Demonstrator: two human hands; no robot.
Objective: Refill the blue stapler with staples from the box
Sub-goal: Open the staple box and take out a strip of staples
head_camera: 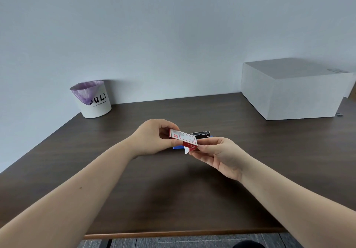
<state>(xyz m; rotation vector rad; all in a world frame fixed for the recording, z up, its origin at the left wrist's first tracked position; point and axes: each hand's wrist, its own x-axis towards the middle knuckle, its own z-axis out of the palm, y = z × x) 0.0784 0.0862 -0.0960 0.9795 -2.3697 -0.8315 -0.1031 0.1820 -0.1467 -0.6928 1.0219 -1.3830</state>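
A small red and white staple box is held above the middle of the dark table. My left hand grips its left end between thumb and fingers. My right hand pinches its right end, where a white flap hangs open. Behind and under the box lies the blue stapler; only its black and metal top and a bit of blue base show, the rest is hidden by the box and hands.
A white bin with a purple liner stands at the table's back left by the wall. A large white box sits at the back right. The table's front edge runs close to me.
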